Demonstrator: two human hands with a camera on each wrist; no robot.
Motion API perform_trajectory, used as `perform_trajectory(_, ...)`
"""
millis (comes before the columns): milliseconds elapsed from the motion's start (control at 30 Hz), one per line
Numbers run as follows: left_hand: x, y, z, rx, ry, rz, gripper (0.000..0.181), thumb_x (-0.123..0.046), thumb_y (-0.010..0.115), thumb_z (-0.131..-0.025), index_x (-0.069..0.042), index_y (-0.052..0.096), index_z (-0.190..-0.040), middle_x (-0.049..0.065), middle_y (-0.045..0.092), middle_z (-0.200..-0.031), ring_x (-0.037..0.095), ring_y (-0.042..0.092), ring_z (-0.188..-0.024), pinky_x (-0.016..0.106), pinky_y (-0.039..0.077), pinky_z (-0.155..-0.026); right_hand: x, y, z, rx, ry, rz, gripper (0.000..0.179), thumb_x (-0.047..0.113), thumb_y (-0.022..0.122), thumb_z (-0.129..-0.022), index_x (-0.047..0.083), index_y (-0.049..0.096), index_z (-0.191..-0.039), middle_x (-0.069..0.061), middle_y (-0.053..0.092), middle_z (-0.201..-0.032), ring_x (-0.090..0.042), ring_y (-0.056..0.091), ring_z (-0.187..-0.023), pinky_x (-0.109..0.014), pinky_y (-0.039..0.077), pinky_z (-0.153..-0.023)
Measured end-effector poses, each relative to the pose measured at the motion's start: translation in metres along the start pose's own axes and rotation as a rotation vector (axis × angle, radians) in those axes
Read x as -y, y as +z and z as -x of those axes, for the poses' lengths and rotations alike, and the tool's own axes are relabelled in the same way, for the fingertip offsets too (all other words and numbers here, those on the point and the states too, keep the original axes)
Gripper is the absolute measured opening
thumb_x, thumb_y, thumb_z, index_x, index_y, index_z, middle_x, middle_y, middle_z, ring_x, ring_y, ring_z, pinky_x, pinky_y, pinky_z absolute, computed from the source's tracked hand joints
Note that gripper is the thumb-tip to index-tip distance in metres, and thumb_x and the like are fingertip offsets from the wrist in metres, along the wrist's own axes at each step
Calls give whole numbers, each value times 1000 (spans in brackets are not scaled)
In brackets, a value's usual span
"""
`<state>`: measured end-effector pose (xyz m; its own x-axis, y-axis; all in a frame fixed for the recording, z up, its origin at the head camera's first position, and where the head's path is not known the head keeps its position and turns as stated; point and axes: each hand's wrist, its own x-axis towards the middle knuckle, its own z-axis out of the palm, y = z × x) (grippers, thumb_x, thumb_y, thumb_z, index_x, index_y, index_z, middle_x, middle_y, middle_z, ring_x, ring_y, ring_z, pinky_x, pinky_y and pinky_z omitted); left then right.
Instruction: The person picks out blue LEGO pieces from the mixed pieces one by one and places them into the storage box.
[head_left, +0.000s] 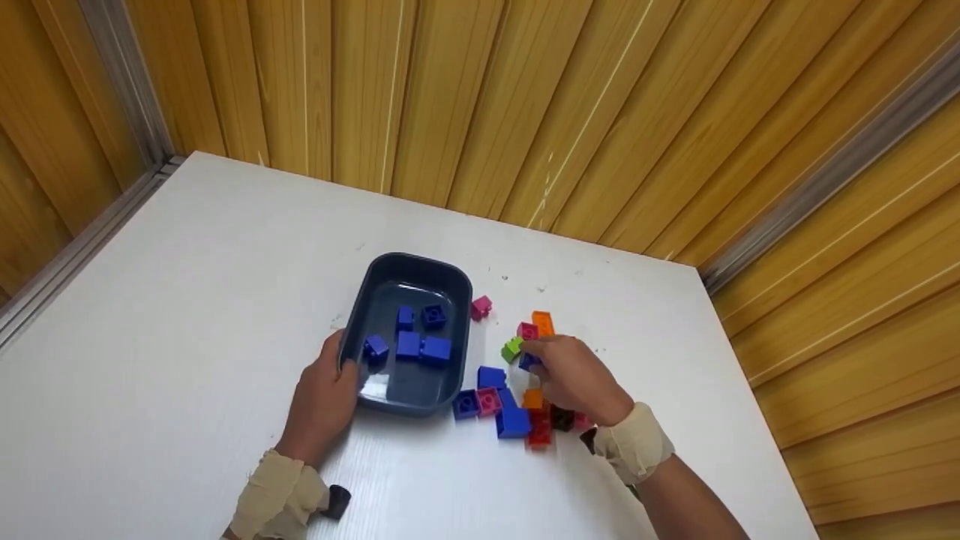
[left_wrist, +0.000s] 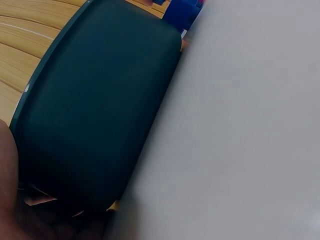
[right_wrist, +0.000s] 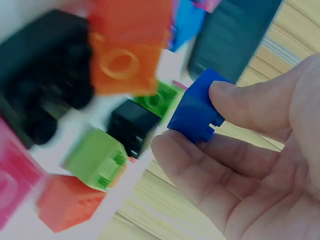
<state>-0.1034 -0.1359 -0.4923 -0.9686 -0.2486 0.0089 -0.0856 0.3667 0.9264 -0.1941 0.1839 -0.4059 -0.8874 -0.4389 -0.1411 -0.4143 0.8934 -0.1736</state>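
Note:
My left hand (head_left: 322, 397) grips the left side of a dark blue tray (head_left: 416, 409), thumb over its rim. Several blue toy bricks (head_left: 408, 345) lie inside the tray. To the right of it, my right hand (head_left: 577, 375) pinches a blue toy brick (right_wrist: 197, 107) between thumb and fingertips, over the loose bricks. Close by its fingertips in the head view are a lime green brick (head_left: 512, 349) and a pink brick (head_left: 527, 330). In the left wrist view the outer wall of the tray (left_wrist: 100, 100) fills much of the picture.
Loose blue bricks (head_left: 513, 422), a red brick (head_left: 539, 431), a black brick (head_left: 562, 418) and orange bricks (head_left: 542, 322) lie right of the tray on the white table (head_left: 187, 300). One pink brick (head_left: 481, 307) sits beside the tray's right rim. Wood-patterned walls (head_left: 450, 97) stand behind and at both sides.

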Motion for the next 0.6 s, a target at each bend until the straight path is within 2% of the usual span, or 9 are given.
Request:
perform_trajectory(200, 1, 1, 0, 4, -4, 6, 52, -16, 39, -106, -9, 41, -157, 23, 63, -144, 37, 63, -128, 60, 47, -109, 4, -21, -6, -53, -56, 47, 38, 4, 71, -95, 14, 73, -132, -7, 77, -121, -28, 73, -107, -46, 59, -99)
perform_trajectory(367, 1, 2, 1, -2, 14, 20, 51, -16, 40, -106, -9, 42, -157, 22, 65, -141, 34, 65, -122, 60, 48, -107, 6, -28, -9, -51, -71, 53, 35, 4, 73, -94, 12, 75, -127, -7, 77, -119, -29, 73, -109, -47, 59, -99)
perform_trajectory(533, 2, 2, 0, -3, 14, 11, 51, -16, 40, -106, -9, 42, -157, 22, 68, -137, 31, 65, -113, 58, 50, -102, 10, -29, -12, -50, -87, 66, 36, 5, 72, -95, 12, 74, -130, -8, 77, -118, -27, 74, -107, -44, 60, -98)
perform_trajectory(600, 2, 1, 0, -1, 6, 7, 51, -17, 39, -106, -10, 42, -157, 22, 67, -138, 32, 64, -115, 58, 50, -103, 14, -30, -15, -52, -105, 75, 37, 5, 70, -96, 12, 73, -132, -9, 77, -119, -27, 74, -106, -43, 60, -97)
